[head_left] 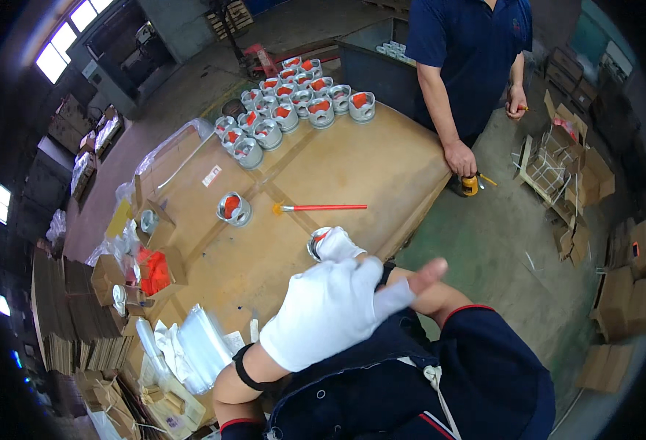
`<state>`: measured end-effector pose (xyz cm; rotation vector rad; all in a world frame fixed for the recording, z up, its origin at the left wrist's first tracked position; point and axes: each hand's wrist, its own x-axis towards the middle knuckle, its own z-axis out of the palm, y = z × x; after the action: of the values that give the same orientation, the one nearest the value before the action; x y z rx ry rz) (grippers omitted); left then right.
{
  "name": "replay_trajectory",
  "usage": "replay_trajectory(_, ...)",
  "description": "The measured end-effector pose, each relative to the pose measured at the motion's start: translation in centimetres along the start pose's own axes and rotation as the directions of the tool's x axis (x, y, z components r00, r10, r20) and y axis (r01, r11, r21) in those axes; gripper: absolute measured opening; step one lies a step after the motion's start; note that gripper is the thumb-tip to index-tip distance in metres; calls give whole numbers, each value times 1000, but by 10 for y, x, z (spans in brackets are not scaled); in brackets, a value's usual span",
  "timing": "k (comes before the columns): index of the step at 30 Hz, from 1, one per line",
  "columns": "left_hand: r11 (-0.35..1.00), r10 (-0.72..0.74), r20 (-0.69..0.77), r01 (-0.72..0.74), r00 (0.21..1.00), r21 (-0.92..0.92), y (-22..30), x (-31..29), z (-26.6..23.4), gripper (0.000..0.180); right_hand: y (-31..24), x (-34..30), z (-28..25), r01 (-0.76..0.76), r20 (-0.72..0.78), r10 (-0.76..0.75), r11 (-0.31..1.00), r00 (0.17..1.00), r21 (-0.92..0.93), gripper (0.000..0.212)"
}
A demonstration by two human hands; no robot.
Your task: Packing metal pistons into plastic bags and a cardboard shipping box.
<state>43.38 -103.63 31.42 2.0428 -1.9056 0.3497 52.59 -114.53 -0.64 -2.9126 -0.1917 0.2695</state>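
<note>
My left hand (327, 315), in a white glove with the thumb tip bare, is raised in front of my chest. Its thumb stretches out to the right, apart from the other fingers, and I see nothing held in it. Partly behind it, my gloved right hand (340, 246) grips a grey metal piston (313, 245) near the table's front edge. Something orange shows at that piston, and much of it is hidden by the glove. Just beyond lies a brush (323, 207) with a red handle and yellowish bristles. Left of the brush stands another piston (241, 217) with orange material inside.
Many similar pistons (321, 114) cluster at the table's (367, 165) far end. At left are a carton (180, 270) of orange pieces and clear plastic bags (202, 345). A co-worker (470, 59) stands far right, one hand by a yellow round object (470, 185). Cartons (627, 301) lie on the floor.
</note>
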Motion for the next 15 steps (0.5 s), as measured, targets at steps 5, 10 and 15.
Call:
replay_trajectory(5,982,166,67,-159,984,-104,7,-10,-5,55,-13,-23,-23,72,-38,-78,988,996,-136,11)
replay_trajectory(10,999,-50,144,50,988,3,-6,-14,23,65,2,-14,2,25,-88,-31,997,996,-66,13)
replay_trajectory(15,994,-92,241,73,966,87,-12,-31,31,65,-12,-29,-44,66,16,-65,993,998,-95,15)
